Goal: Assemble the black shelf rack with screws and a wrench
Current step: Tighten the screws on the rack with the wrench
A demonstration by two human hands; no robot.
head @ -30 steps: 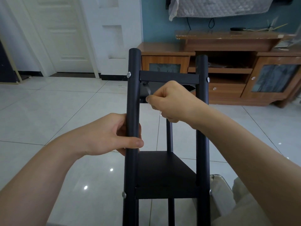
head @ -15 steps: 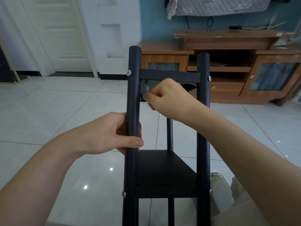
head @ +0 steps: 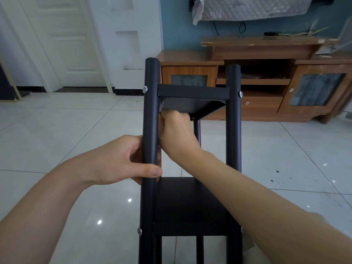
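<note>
The black shelf rack (head: 233, 130) stands upright in front of me, with a top shelf (head: 192, 92) and a lower shelf (head: 182, 199) between its poles. Silver screw heads show at the top left (head: 145, 89), top right (head: 240, 93) and lower left (head: 139, 231). My left hand (head: 131, 161) grips the left pole (head: 151, 111) at mid height. My right hand (head: 177, 130) is tucked under the top shelf's left corner, its fingers curled against the inner side of that pole. The pole and shelf hide whatever those fingers hold. No wrench is visible.
Glossy white tile floor (head: 76, 130) lies all around the rack. A wooden TV cabinet (head: 266, 111) stands behind it against the blue wall. A white door (head: 66, 44) is at the back left.
My right hand has dropped and turned in behind the left pole, under the shelf corner. The view has tilted down slightly. My left hand keeps the same grip.
</note>
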